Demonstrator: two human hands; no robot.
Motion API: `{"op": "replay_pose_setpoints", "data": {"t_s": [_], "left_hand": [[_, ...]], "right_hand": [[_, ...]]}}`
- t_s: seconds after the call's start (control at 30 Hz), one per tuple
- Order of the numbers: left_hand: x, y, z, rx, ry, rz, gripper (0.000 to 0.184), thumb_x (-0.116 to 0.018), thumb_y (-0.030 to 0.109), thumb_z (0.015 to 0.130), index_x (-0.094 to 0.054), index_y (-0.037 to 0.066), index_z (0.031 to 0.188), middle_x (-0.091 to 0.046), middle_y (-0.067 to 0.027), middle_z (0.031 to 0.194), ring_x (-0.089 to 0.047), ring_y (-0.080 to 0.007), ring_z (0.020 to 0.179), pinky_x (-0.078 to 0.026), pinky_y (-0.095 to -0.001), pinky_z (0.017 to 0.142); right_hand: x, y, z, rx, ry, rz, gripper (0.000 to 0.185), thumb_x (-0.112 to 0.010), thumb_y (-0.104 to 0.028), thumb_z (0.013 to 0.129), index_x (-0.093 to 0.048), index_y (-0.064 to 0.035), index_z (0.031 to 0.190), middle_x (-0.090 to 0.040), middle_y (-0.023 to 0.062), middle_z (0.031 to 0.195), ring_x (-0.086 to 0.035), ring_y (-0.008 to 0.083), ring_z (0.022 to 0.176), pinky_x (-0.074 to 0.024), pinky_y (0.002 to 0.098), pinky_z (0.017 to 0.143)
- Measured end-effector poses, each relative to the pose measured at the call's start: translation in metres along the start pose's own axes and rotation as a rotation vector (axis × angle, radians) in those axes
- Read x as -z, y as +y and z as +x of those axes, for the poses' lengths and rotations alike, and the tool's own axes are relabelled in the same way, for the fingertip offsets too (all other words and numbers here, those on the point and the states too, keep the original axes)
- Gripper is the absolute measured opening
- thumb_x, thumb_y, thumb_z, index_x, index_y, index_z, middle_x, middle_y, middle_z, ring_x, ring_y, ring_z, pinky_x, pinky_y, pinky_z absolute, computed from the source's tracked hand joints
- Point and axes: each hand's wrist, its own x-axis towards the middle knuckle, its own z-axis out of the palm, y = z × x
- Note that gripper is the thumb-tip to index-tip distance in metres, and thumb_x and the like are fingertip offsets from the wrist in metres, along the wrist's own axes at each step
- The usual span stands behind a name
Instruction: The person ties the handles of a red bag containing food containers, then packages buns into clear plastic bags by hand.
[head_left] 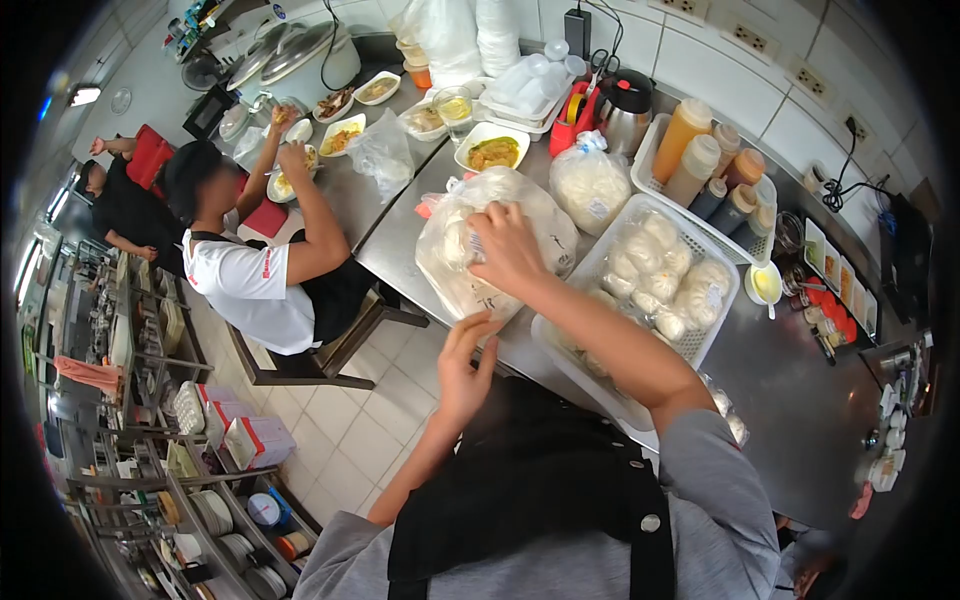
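Observation:
A large clear plastic bag (545,225) with round white buns in it lies on the steel counter in front of me. My right hand (508,245) reaches into its middle, fingers curled over a smaller packet of buns (460,240) that carries a printed label. Close to the bag's near edge, my left hand (468,368) is held with its fingers stretched out, grasping nothing. To the right stands a white plastic basket (715,345) filled with packed buns (655,265). Behind it sits another knotted bag of white buns (590,185).
A rack of sauce bottles (695,160), a steel thermos (627,105) and a bowl of food (492,152) line the back of the counter. At left, a seated person (250,240) eats. Shelves (200,500) hold dishes and boxes.

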Motion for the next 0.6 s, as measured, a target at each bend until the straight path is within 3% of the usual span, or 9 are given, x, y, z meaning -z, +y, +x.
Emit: {"op": "replay_pose_setpoints", "data": {"t_s": [0.1, 0.17, 0.2, 0.23, 0.3, 0.33, 0.4, 0.5, 0.6], "left_hand": [[-0.001, 0.006, 0.009, 0.098, 0.139, -0.19, 0.018, -0.063, 0.003, 0.09, -0.065, 0.002, 0.108, -0.061, -0.0133, 0.118, -0.063, -0.022, 0.101, -0.05, -0.0307, 0.084], [-0.003, 0.009, 0.016, 0.304, 0.028, -0.414, 0.024, -0.062, 0.004, 0.093, -0.059, -0.001, 0.117, -0.06, -0.012, 0.118, -0.062, -0.0177, 0.101, -0.05, -0.0281, 0.084], [-0.01, 0.004, 0.019, 0.284, -0.058, -0.559, 0.049, -0.064, 0.011, 0.093, -0.044, 0.001, 0.137, -0.053, -0.0111, 0.128, -0.059, -0.0164, 0.106, -0.049, -0.0298, 0.088], [-0.018, 0.001, 0.022, 0.277, -0.071, -0.562, 0.049, -0.064, 0.011, 0.093, -0.044, 0.001, 0.137, -0.053, -0.0111, 0.128, -0.059, -0.0164, 0.106, -0.049, -0.0298, 0.088], [-0.036, 0.002, 0.028, 0.21, -0.158, -0.766, 0.076, -0.066, 0.02, 0.093, -0.02, 0.004, 0.151, -0.042, -0.0129, 0.14, -0.054, -0.0174, 0.115, -0.046, -0.0326, 0.094], [-0.036, 0.017, 0.036, 0.179, -0.229, -0.866, 0.089, -0.066, 0.021, 0.092, -0.004, 0.01, 0.154, -0.029, -0.0159, 0.149, -0.045, -0.0213, 0.127, -0.04, -0.0358, 0.103], [-0.032, 0.038, 0.044, 0.292, -0.262, -0.858, 0.086, -0.064, 0.018, 0.092, -0.005, 0.013, 0.155, -0.028, -0.0169, 0.15, -0.042, -0.0239, 0.13, -0.039, -0.0368, 0.105], [-0.046, 0.046, 0.049, 0.379, -0.24, -0.993, 0.085, -0.061, 0.012, 0.093, -0.004, 0.018, 0.155, -0.028, -0.018, 0.15, -0.04, -0.0267, 0.132, -0.038, -0.038, 0.107], [-0.051, 0.055, 0.05, 0.349, -0.129, -1.156, 0.09, -0.059, 0.006, 0.092, 0.003, 0.021, 0.155, -0.031, -0.0185, 0.149, -0.044, -0.0265, 0.128, -0.04, -0.0385, 0.105]], "right_hand": [[0.044, 0.003, -0.04, -0.024, 0.172, 0.003, 0.066, -0.086, -0.02, 0.058, -0.054, -0.0055, 0.114, -0.05, 0.0129, 0.111, -0.051, 0.0298, 0.11, -0.0458, 0.0408, 0.092], [0.061, 0.006, -0.065, -0.276, 0.212, 0.373, 0.067, -0.086, -0.016, 0.057, -0.052, -0.0044, 0.114, -0.048, 0.0146, 0.108, -0.053, 0.0335, 0.106, -0.0472, 0.0417, 0.091], [0.067, 0.005, -0.076, -0.324, 0.24, 0.415, 0.069, -0.085, -0.018, 0.066, -0.049, -0.0033, 0.124, -0.053, 0.0139, 0.114, -0.056, 0.0295, 0.106, -0.0471, 0.0389, 0.092], [0.069, 0.01, -0.086, -0.333, 0.25, 0.409, 0.069, -0.085, -0.018, 0.066, -0.049, -0.0033, 0.124, -0.053, 0.0139, 0.114, -0.056, 0.0295, 0.106, -0.0471, 0.0389, 0.092], [0.072, 0.023, -0.104, -0.482, -0.038, 1.003, 0.07, -0.078, -0.032, 0.082, -0.044, -0.0018, 0.136, -0.056, 0.0128, 0.124, -0.056, 0.0217, 0.111, -0.0452, 0.0336, 0.094], [0.082, 0.02, -0.111, -0.486, -0.029, 1.0, 0.07, -0.078, -0.032, 0.082, -0.044, -0.0018, 0.136, -0.056, 0.0128, 0.124, -0.056, 0.0217, 0.111, -0.0452, 0.0336, 0.094], [0.103, 0.01, -0.126, -0.622, -0.115, 1.224, 0.068, -0.068, -0.043, 0.089, -0.046, -0.0007, 0.137, -0.059, 0.0164, 0.125, -0.056, 0.0213, 0.115, -0.0457, 0.0337, 0.096], [0.105, 0.019, -0.15, -0.543, -0.314, 1.057, 0.068, -0.063, -0.042, 0.093, -0.04, -0.0024, 0.144, -0.053, 0.0147, 0.134, -0.053, 0.0218, 0.119, -0.046, 0.0341, 0.096], [0.116, 0.03, -0.162, -0.499, -0.161, 1.043, 0.072, -0.066, -0.039, 0.092, -0.036, -0.0049, 0.147, -0.048, 0.0133, 0.139, -0.05, 0.0217, 0.123, -0.046, 0.034, 0.095]]}}
